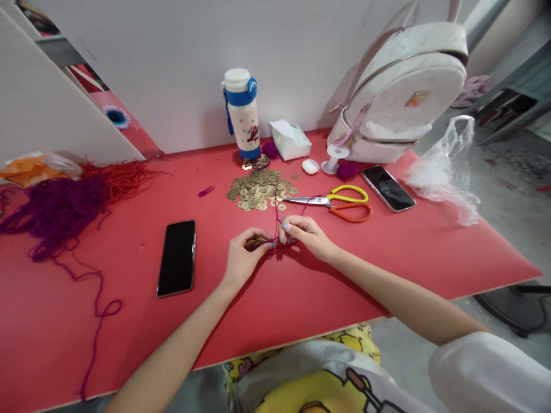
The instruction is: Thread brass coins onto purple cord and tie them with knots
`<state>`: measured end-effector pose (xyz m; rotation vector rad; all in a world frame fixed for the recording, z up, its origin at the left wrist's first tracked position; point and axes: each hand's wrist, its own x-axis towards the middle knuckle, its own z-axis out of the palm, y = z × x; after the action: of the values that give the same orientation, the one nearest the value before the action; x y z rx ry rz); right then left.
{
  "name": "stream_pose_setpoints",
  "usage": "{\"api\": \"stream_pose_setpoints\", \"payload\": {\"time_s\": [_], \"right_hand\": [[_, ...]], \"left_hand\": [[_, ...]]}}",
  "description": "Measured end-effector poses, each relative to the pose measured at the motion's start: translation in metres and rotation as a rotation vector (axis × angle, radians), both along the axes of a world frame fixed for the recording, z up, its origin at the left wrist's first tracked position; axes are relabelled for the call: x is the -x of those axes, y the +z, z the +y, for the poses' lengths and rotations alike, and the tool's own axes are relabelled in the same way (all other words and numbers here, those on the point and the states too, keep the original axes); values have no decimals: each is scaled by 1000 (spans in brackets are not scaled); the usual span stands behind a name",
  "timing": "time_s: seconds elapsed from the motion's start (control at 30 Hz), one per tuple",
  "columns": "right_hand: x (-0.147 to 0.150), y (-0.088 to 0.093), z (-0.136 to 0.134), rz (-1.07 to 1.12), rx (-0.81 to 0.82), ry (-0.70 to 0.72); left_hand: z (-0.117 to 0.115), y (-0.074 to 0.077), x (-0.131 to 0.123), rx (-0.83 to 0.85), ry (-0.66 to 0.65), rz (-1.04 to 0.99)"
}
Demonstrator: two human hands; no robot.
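Observation:
My left hand (246, 255) and my right hand (307, 234) meet over the red table, fingertips pinched close together. Between them runs a thin purple cord (276, 215), its strands reaching up toward the coins and over the scissors. Something brassy, perhaps coins, shows partly inside my left fingers; most of it is hidden. My right thumb and forefinger press together on the cord. Just beyond lies a heap of brass coins with holes (258, 189). To its right rest scissors (333, 201) with one yellow and one orange handle.
A black phone (177, 258) lies left of my hands, another phone (388, 188) at right. Purple yarn (71, 206) is heaped at left. Behind stand a bottle (242, 115), a tissue pack (293, 143), a white spool (334, 159) and a backpack (400, 97). A plastic bag (450, 169) sits at right.

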<state>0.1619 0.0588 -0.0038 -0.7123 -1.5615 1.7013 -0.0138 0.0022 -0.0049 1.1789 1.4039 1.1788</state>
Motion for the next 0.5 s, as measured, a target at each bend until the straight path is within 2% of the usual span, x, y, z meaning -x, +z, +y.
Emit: {"api": "stream_pose_setpoints", "payload": {"time_s": [0.13, 0.4, 0.5], "right_hand": [[-3, 1, 3, 42, -17, -45], [-7, -1, 4, 55, -56, 20], [-5, 0, 4, 76, -39, -19]], "left_hand": [[0, 1, 1, -30, -24, 29], [0, -3, -1, -49, -119, 161], [-1, -4, -1, -46, -131, 191]]}}
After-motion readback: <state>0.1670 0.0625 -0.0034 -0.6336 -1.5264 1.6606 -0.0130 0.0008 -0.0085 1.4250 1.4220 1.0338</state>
